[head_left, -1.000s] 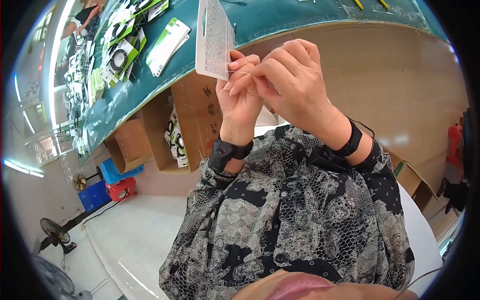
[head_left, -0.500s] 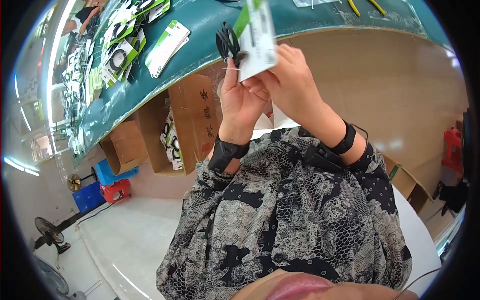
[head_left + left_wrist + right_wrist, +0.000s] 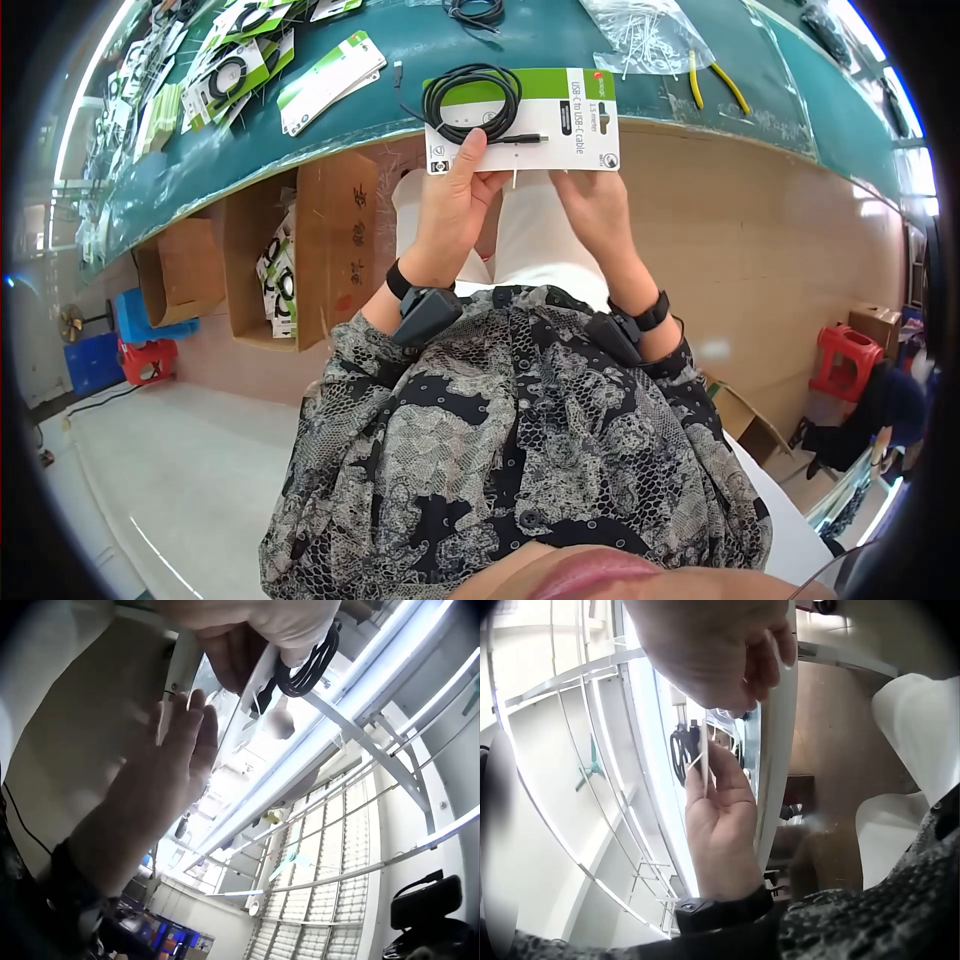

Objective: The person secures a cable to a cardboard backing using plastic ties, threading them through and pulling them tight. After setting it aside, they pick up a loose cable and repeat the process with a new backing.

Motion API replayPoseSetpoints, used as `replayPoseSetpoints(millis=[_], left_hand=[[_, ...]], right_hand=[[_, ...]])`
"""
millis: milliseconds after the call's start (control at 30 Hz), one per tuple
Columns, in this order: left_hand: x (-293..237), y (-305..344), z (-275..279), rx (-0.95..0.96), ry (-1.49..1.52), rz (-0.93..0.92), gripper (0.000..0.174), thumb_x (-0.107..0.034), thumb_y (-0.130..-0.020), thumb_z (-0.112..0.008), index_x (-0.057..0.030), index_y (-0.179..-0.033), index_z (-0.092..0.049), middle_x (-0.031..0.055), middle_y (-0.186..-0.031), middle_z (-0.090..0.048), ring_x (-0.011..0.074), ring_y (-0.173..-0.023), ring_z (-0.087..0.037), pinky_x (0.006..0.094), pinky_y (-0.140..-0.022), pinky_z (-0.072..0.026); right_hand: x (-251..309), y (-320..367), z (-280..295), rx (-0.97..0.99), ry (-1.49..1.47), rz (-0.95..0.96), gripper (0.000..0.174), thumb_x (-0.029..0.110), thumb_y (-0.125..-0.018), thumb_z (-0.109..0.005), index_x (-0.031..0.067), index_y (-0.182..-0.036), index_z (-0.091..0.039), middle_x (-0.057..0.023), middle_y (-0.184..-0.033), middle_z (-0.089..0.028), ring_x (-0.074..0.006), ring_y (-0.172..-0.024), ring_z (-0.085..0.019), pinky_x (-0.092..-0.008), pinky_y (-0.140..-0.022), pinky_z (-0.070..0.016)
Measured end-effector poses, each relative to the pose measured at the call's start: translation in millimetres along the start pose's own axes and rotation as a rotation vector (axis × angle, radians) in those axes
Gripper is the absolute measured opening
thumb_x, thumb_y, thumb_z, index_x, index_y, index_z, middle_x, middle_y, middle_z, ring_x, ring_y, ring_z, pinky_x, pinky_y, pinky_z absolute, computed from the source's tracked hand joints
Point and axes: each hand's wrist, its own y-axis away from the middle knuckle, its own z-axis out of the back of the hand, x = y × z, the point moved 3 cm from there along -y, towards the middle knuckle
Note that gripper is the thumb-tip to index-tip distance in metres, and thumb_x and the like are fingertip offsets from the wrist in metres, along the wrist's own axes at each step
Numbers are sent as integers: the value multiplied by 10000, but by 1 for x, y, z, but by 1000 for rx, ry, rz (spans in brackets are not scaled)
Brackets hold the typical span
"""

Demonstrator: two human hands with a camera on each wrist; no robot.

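A white and green packaging card (image 3: 550, 100), printed "USB-C to USB-C cable", faces up toward the head camera over the table's front edge. On its left part lies a coiled black cable (image 3: 470, 105), one plug lying along the card. My left hand (image 3: 448, 215) pinches the card and coil at the lower edge, thumb in front and fingers behind. A thin white tie end (image 3: 515, 180) sticks out below the card. At the card's lower right is my right hand (image 3: 598, 215), its fingertips partly hidden behind the card; in the left wrist view its fingers look extended.
Stacked blank cards (image 3: 330, 85) and a heap of carded cables (image 3: 235, 75) lie on the green table (image 3: 420, 35) to the left. Another black coil (image 3: 475, 12) is at the back. Right of it are a bag of white ties (image 3: 645, 35) and yellow-handled pliers (image 3: 715, 85). Cardboard boxes (image 3: 345, 240) stand below.
The card has turned from edge-on to face up, showing the coil on it. Both hands have moved apart, and the right hand's fingers have left the tie. The head view has shifted.
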Motion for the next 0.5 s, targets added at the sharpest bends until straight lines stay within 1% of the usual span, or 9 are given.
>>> replayPoseSetpoints(millis=[67, 100, 133, 200, 233, 333, 367, 467, 500], left_hand=[[-5, 1, 1, -11, -132, -97, 300, -160, -940, -557, -47, -1213, -506, 73, -1153, -593, 191, -1026, -606, 346, -892, -517], [-6, 2, 1, -16, -198, -138, 303, -147, -936, -562, -43, -1214, -503, 72, -1156, -589, 190, -1025, -605, 345, -889, -518], [-4, 2, 2, -14, -192, -129, 303, -147, -936, -562, -43, -1214, -503, 72, -1156, -589, 190, -1025, -605, 345, -889, -518], [-2, -1, 3, -7, -111, -135, 312, -136, -928, -575, -39, -1215, -501, 71, -1152, -589, 186, -1020, -605, 338, -888, -516], [-2, -3, 3, -3, -71, -143, 316, -131, -924, -581, -37, -1215, -500, 70, -1149, -589, 184, -1018, -606, 334, -887, -514], [-9, -6, 7, -21, -110, -175, 308, -113, -916, -589, -31, -1202, -510, 64, -1132, -596, 179, -1003, -608, 331, -869, -520], [-11, -5, 9, -37, -133, -194, 304, -104, -913, -594, -28, -1196, -514, 61, -1124, -600, 176, -995, -610, 330, -861, -522], [0, -1, 18, -56, -212, -152, 286, -95, -909, -596, -24, -1177, -526, 57, -1097, -609, 170, -971, -613, 321, -837, -526], [5, 0, 19, -57, -250, -129, 277, -90, -908, -598, -23, -1168, -532, 55, -1083, -613, 166, -960, -615, 316, -825, -528]], right_hand=[[7, 6, 17, 212, 417, -26, 112, 85, -791, -687, 1, -859, -654, -125, -808, -634, -197, -727, -628, -305, -667, -491], [16, 4, 18, 216, 424, -27, 112, 85, -791, -687, 1, -859, -654, -125, -808, -634, -197, -727, -628, -305, -667, -491], [32, 2, 18, 204, 486, 15, 116, 98, -787, -692, 2, -841, -654, -123, -788, -627, -197, -706, -624, -304, -649, -487], [62, 1, 22, 173, 614, 87, 132, 124, -779, -703, 5, -806, -653, -119, -750, -612, -198, -663, -614, -302, -615, -477], [68, 0, 28, 167, 624, 79, 132, 124, -779, -703, 5, -806, -653, -119, -750, -612, -198, -663, -614, -302, -615, -477], [79, -9, 31, 441, 768, 184, 121, 120, -771, -703, 14, -771, -646, -92, -704, -600, -212, -642, -607, -316, -590, -465], [84, -14, 29, 447, 766, 190, 121, 120, -771, -703, 14, -771, -646, -92, -704, -600, -212, -642, -607, -316, -590, -465], [98, -27, 28, 240, 454, 216, 97, 121, -768, -694, 51, -818, -649, -54, -788, -610, -234, -697, -608, -324, -630, -473], [92, -29, 22, 234, 462, 209, 97, 121, -768, -694, 51, -818, -649, -54, -788, -610, -234, -697, -608, -324, -630, -473]])
